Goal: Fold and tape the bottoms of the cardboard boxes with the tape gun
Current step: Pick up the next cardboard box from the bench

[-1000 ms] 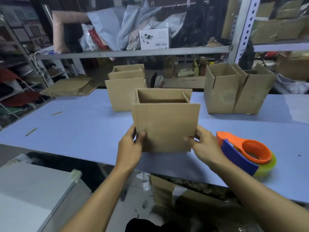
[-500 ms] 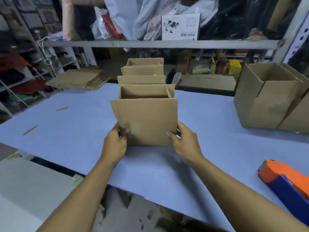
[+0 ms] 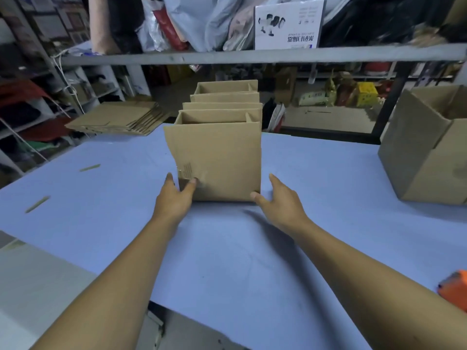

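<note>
- Now left hand point(image 3: 174, 198) stretched forward at the near left bottom corner of the upright cardboard box point(image 3: 217, 160), thumb laid on the front face by a printed label, fingers round the left edge, holding that corner.
- Right hand point(image 3: 283, 200) extended at the near right bottom corner, thumb tip touching the corner, fingers straight and loose beside the right wall, gripping nothing.
- Both forearms bare, reaching out from the lower corners and converging on the box.
- Box standing on the blue table point(image 3: 328, 185), open top upward, front flap raised.
- Directly behind, touching or nearly so, a row of further open boxes point(image 3: 225, 97) lined up toward the shelving.
- Farther left, a stack of flat cardboard blanks point(image 3: 118, 118) at the table's far edge.
- On the left of the tabletop, two thin cardboard strips point(image 3: 38, 203), well apart from the hands.
- At right, a larger open box point(image 3: 427, 147) set at an angle.
- At the lower right edge, an orange corner of the tape gun point(image 3: 454, 290), mostly cut off, well apart from the right hand.
- Beyond, a grey metal shelf rail point(image 3: 252, 56) carrying bags and a white printed carton point(image 3: 288, 24).
</note>
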`<control>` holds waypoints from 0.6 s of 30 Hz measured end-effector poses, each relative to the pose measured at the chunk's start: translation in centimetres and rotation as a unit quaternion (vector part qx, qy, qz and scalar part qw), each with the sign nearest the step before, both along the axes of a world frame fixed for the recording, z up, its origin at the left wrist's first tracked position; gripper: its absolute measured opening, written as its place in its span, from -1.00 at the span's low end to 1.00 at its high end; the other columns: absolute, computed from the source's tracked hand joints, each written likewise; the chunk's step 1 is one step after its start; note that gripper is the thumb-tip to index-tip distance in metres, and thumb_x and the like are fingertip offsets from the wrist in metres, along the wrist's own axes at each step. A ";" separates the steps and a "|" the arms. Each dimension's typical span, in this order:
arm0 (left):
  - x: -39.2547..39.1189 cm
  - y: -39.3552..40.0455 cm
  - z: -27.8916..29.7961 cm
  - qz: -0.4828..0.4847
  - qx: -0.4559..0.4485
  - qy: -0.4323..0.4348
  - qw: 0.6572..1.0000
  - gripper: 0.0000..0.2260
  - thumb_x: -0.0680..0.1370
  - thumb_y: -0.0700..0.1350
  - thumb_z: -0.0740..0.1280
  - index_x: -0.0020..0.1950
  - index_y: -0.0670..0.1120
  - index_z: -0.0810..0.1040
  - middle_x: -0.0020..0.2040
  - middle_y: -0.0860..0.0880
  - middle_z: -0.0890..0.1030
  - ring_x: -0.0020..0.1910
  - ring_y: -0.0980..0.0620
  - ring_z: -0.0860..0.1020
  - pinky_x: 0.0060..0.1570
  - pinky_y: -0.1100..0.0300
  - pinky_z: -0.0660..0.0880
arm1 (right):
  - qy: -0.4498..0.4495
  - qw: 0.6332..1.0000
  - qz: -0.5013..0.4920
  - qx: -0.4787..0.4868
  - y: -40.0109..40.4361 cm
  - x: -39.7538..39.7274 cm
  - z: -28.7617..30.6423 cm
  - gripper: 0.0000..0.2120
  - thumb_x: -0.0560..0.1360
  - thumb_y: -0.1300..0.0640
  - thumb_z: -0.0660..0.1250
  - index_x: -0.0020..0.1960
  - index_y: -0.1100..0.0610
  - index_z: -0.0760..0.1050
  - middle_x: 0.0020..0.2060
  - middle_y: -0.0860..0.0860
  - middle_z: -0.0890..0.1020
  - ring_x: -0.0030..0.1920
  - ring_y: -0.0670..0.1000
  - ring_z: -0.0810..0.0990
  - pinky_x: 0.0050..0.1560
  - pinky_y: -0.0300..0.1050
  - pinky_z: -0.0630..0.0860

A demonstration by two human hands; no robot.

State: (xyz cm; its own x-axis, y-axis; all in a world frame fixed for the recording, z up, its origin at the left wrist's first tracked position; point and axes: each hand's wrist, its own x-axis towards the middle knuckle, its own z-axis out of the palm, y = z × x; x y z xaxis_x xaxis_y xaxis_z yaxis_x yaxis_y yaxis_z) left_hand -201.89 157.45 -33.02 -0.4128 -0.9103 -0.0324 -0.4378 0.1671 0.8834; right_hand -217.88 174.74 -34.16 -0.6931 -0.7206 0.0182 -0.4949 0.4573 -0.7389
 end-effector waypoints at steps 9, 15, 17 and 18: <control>0.8 10.8 1.1 -0.141 -0.172 -0.281 0.934 -0.52 0.57 0.09 0.30 0.36 -0.19 0.40 0.34 -0.16 0.47 0.34 -0.20 0.41 0.23 0.02 0.40 | 0.155 0.962 0.048 0.221 14.6 0.8 2.9 -0.23 0.58 -0.16 0.26 0.62 0.01 -0.06 0.60 0.10 -0.05 0.59 0.10 -0.10 0.52 -0.02 0.08; -4.2 21.9 5.1 -0.336 -0.380 -0.331 0.796 -0.41 0.61 0.17 0.20 0.58 0.00 0.13 0.59 -0.08 0.10 0.56 -0.14 0.07 0.46 -0.18 0.13 | 0.264 0.934 0.022 0.240 24.0 0.7 7.3 -0.28 0.60 -0.13 0.24 0.61 0.03 -0.03 0.59 0.12 -0.02 0.59 0.12 -0.09 0.49 0.02 0.17; -6.2 25.1 6.8 -0.373 -0.408 -0.329 0.766 -0.42 0.62 0.16 0.18 0.59 0.04 0.10 0.61 -0.06 0.05 0.57 -0.14 0.01 0.48 -0.21 0.06 | 0.277 0.930 -0.002 0.242 27.1 -0.3 8.7 -0.29 0.59 -0.13 0.25 0.61 0.04 0.01 0.59 0.11 0.00 0.59 0.12 -0.08 0.48 0.03 0.20; -7.2 26.5 7.6 -0.386 -0.419 -0.329 0.753 -0.42 0.62 0.16 0.18 0.59 0.04 0.10 0.61 -0.06 0.05 0.58 -0.14 0.00 0.48 -0.22 0.05 | 0.279 0.929 -0.013 0.244 28.4 -0.9 9.3 -0.29 0.59 -0.13 0.26 0.61 0.04 0.02 0.59 0.11 0.01 0.59 0.11 -0.08 0.47 0.03 0.20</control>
State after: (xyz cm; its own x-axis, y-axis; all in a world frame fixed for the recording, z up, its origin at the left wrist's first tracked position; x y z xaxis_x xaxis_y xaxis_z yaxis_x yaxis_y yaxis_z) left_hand -209.09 183.96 -25.39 -0.9749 -0.2223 -0.0080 -0.2218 0.9742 -0.0406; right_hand -218.81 203.14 -24.88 -0.6912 -0.7205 0.0564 -0.7225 0.6876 -0.0719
